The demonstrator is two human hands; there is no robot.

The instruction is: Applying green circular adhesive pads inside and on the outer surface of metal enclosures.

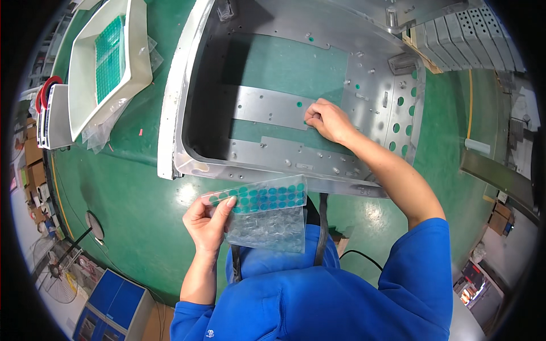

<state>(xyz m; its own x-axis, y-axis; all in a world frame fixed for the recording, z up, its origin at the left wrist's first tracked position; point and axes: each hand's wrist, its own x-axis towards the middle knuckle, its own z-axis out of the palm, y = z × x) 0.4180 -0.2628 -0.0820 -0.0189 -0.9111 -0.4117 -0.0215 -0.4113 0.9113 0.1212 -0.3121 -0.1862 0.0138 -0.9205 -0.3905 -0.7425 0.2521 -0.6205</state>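
My R hand (330, 121): ctr-R of frame, curled at metal strip (259, 102), can't tell if pinching anything | my L hand (207, 224): lower ctr, thumb+fingers gripping green-dot sheet (256, 199), below-L of R, long axis approx L–R, L nearer.

Clear sheet (259, 196), rows of green dots (272, 199), perhaps stickers, slightly tilted; open grey metal casing (267, 106) just beyond

From the head, a wide fisheye view (black-cornered) looks down at the metal case (256, 102) close by.
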